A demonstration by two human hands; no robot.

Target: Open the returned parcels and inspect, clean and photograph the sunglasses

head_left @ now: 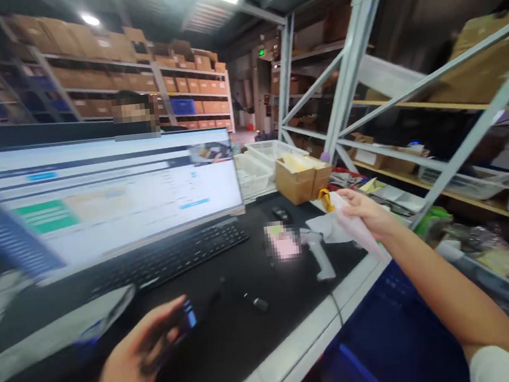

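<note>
Black desk [232, 337] edge lies near my right hand [364, 210], closed on pale bag [360, 235]; left hand [148, 351] grips dark device [181, 318]; writing is blurred.

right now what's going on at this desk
A person works at a black desk in a warehouse. The left hand holds a small dark device, blurred. The right hand grips a pale bag or wrapper beside a cardboard box. A monitor, keyboard and handheld scanner sit between them.
</note>
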